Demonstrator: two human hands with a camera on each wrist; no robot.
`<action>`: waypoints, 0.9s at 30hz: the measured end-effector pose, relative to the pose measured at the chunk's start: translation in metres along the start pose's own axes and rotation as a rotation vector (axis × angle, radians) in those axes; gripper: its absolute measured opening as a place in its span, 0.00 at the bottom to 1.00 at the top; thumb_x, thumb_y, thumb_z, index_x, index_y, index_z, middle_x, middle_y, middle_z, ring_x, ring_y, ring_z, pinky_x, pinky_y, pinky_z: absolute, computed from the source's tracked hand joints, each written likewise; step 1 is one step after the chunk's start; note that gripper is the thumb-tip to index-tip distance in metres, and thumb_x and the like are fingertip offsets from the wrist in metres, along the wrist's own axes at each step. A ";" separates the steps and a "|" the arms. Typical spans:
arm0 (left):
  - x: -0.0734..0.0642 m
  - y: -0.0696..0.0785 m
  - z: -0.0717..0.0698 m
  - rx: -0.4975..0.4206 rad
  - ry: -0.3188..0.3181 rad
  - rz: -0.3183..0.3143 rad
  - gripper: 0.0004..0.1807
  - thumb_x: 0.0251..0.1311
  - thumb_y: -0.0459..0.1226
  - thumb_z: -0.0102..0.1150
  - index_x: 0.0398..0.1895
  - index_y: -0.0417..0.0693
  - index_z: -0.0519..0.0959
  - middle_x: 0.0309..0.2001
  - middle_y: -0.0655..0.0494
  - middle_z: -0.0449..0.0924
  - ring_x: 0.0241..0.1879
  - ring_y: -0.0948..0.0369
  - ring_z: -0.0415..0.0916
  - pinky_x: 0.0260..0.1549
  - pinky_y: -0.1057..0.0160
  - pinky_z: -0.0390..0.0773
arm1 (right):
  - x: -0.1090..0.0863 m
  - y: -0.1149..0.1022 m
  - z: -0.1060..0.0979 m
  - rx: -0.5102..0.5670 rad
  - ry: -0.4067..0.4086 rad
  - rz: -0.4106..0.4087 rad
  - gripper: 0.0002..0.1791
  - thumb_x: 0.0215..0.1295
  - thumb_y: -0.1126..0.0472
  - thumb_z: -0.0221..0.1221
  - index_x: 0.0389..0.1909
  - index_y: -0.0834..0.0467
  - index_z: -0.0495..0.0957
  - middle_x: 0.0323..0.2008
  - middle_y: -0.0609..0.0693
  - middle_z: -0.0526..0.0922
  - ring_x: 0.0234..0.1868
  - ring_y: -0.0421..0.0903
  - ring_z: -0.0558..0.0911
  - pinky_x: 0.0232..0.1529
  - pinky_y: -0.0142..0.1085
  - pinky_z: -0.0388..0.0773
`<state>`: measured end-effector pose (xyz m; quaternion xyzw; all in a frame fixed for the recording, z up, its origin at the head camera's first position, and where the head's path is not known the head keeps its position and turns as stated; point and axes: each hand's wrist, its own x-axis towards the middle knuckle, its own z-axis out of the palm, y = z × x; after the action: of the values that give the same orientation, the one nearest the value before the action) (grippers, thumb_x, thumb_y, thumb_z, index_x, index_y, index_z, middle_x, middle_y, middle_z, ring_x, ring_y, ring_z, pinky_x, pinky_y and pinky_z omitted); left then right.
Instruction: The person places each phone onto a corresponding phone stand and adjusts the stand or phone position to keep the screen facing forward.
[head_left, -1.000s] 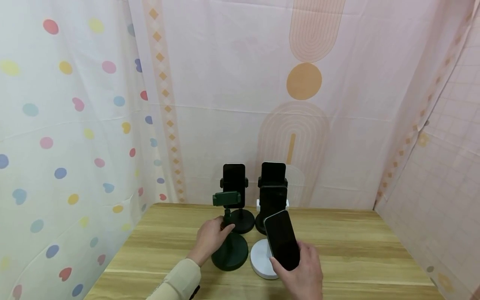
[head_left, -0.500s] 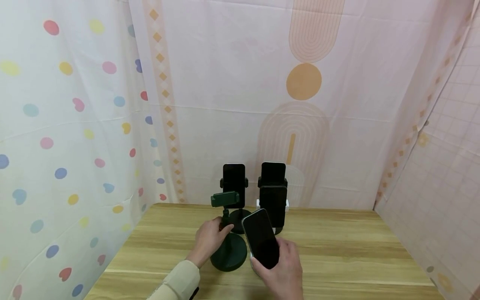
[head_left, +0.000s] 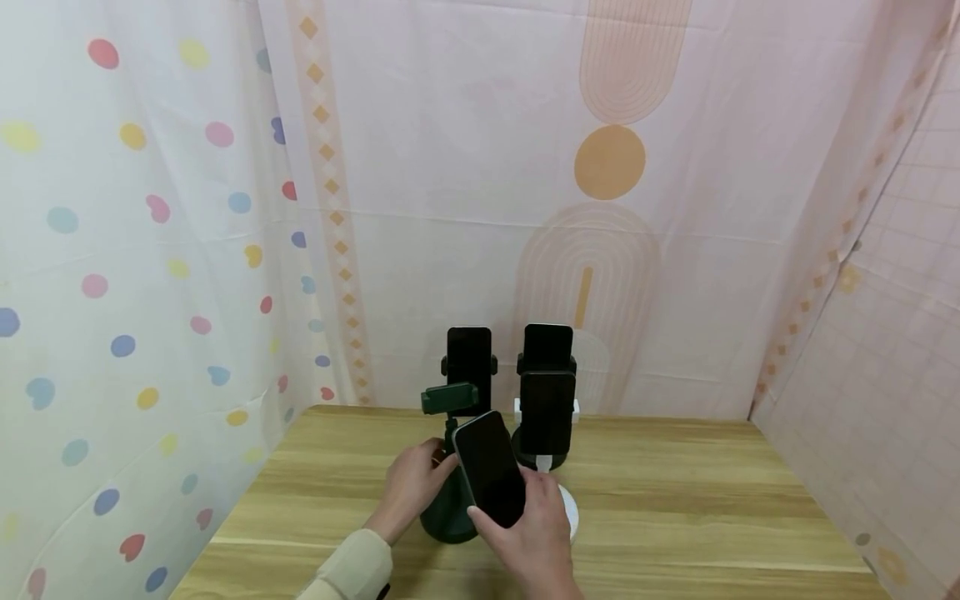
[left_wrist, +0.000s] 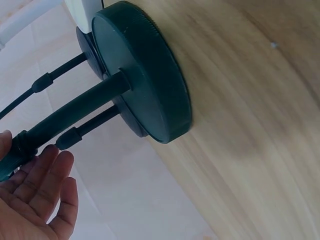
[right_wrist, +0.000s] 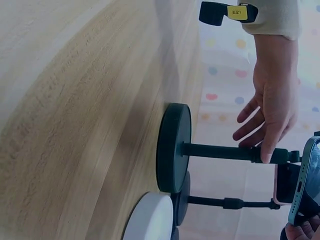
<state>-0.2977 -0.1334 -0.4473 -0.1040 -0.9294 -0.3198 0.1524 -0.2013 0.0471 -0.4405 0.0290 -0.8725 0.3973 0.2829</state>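
A dark green phone stand (head_left: 448, 398) with a round base stands upright on the table, its clamp holding no phone. My left hand (head_left: 412, 487) pinches the upper part of its post between thumb and fingers; the other fingers (left_wrist: 50, 185) spread loosely in the left wrist view. In my right hand (head_left: 536, 533) is a black-screened smartphone (head_left: 491, 471), gripped by its lower edges and tilted. It hovers in front of the green stand's post, below the clamp, and hides part of the stand. Whether phone and stand touch, I cannot tell.
Behind, black stands hold a left phone (head_left: 470, 358) and a right phone (head_left: 547, 346). A white stand (head_left: 572, 510) carrying another phone (head_left: 547, 417) is just right of my right hand. All stand on a wooden table (head_left: 697, 517) before patterned curtains (head_left: 420, 167).
My right hand has carried the smartphone leftward, from in front of the white stand to the green one. My left hand stays on the green post, which has shifted very slightly left.
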 end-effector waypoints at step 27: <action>-0.002 -0.016 -0.030 -0.042 0.301 0.148 0.17 0.65 0.42 0.65 0.52 0.42 0.81 0.45 0.49 0.85 0.38 0.55 0.84 0.33 0.52 0.82 | 0.012 -0.015 0.038 0.089 0.005 0.057 0.39 0.44 0.40 0.76 0.53 0.61 0.78 0.47 0.51 0.75 0.46 0.46 0.75 0.48 0.46 0.75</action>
<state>-0.2936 -0.1653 -0.4346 -0.1265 -0.8789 -0.3390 0.3108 -0.2250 0.0117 -0.4437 0.0159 -0.8537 0.4437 0.2721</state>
